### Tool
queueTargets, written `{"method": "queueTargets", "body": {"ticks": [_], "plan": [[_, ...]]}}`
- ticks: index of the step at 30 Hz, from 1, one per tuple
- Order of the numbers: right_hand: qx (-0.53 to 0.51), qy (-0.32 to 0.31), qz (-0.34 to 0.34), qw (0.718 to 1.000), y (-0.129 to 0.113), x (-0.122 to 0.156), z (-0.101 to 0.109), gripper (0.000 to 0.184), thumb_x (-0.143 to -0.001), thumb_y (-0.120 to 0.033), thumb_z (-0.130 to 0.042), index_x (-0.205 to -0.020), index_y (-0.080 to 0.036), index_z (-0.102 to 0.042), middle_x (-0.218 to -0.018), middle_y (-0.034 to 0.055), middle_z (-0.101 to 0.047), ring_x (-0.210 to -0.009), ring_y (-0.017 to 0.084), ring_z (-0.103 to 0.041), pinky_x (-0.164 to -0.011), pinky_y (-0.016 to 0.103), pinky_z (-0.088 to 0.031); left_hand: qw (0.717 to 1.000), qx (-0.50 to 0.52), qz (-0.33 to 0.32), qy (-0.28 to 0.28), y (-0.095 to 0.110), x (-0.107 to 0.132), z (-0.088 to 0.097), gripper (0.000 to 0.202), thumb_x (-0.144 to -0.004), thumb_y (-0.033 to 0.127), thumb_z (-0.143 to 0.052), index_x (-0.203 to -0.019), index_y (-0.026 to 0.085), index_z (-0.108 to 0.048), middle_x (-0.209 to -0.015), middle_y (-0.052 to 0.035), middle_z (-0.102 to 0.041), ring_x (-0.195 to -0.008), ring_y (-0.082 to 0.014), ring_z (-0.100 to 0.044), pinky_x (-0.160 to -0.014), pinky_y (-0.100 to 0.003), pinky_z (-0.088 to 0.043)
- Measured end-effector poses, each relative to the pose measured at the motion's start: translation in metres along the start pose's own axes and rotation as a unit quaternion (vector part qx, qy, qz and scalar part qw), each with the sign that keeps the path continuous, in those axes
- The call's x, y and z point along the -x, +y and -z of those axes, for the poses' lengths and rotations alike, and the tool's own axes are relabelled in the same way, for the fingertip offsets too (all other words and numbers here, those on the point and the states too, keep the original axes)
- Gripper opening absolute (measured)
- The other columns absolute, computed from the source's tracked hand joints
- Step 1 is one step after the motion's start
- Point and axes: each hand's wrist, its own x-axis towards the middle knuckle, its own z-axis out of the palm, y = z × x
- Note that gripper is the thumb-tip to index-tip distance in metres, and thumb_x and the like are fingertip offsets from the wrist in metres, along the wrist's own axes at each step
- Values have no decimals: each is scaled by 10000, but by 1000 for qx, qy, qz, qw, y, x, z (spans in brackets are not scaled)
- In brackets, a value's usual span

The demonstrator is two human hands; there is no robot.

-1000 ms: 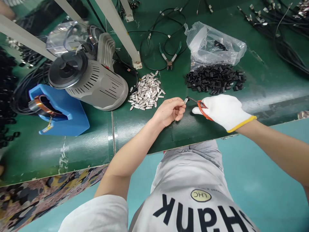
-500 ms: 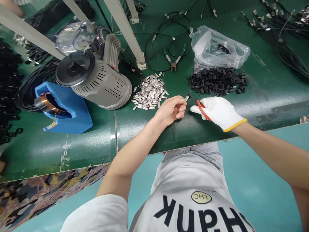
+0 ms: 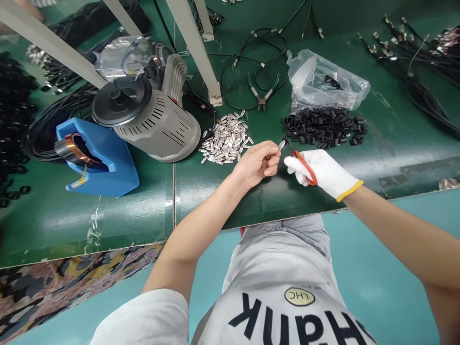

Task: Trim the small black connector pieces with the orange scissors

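Observation:
My left hand, bare, pinches a small silver metal connector between thumb and fingertips. My right hand wears a white glove with a yellow cuff. It is closed around red-handled pliers, whose dark tip points at the far end of the connector. A small black bit shows at that end; whether the tip grips it is too small to tell. Just beyond the left hand lies a heap of silver connectors. Past the right hand is a pile of black plastic caps.
Green-handled cutters lie beyond the heaps, near coiled black cables. A clear plastic bag sits behind the caps. To the left stand a grey machine, a blue tape dispenser and white metal posts. More cables are at far right.
The pliers' tip has come up to the connector's black end, and the gloved right hand has turned slightly. My left hand keeps its pinch. The whole view has shifted a little.

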Motion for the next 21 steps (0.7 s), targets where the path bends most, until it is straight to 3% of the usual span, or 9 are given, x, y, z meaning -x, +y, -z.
{"method": "queueTargets", "body": {"ticks": [4,7,9,13,16,18,21], "plan": [[-87,-12,-13,996,0,0,1,483,-824,-647,-734,-760,-177,-649,-523,3,-535,-489,99,-464,-465,240,-353,1000,-2,2,7,-1,2,-4,198,-838,182,-643,-720,173,-485,-546,74,-441,-379,-26,-349,-404,-161,-264],[-200,62,5,978,8,-7,15,471,-840,-656,-707,-751,-217,-561,-587,-20,-488,-502,88,-400,-455,246,-325,1000,-14,2,-19,-5,4,-5,187,-836,195,-657,-726,173,-507,-524,77,-430,-371,-31,-339,-400,-170,-271],[-218,79,6,973,14,-9,27,488,-867,-698,-642,-762,-237,-521,-587,-36,-431,-497,94,-361,-453,255,-318,999,-24,-8,-41,-8,5,-6,184,-848,225,-668,-740,173,-528,-530,72,-453,-371,-38,-370,-403,-180,-296],[-226,-5,-41,973,18,-3,42,547,-872,-789,-537,-815,-245,-551,-601,-27,-435,-531,127,-421,-492,273,-363,993,-89,-39,-61,-10,7,-9,230,-879,350,-704,-806,182,-565,-574,53,-540,-413,-70,-499,-439,-204,-376],[-271,-82,-71,956,13,-1,48,611,-878,-830,-454,-880,-231,-573,-672,-3,-493,-603,151,-484,-557,280,-423,985,-143,-62,-73,-13,7,-11,293,-884,438,-727,-860,187,-578,-607,39,-594,-457,-88,-558,-493,-225,-431],[-286,-113,-59,950,10,-4,53,675,-897,-848,-340,-937,-221,-586,-721,9,-507,-644,164,-494,-613,297,-461,979,-170,-81,-78,-16,5,-12,313,-893,472,-721,-901,189,-589,-622,33,-609,-482,-96,-581,-519,-237,-457],[-239,-98,-2,966,11,-12,63,720,-927,-823,-189,-1020,-230,-587,-778,14,-526,-679,172,-489,-664,325,-486,972,-197,-102,-75,-21,3,-11,328,-905,500,-704,-943,193,-597,-647,33,-610,-497,-103,-592,-535,-254,-492]]}}
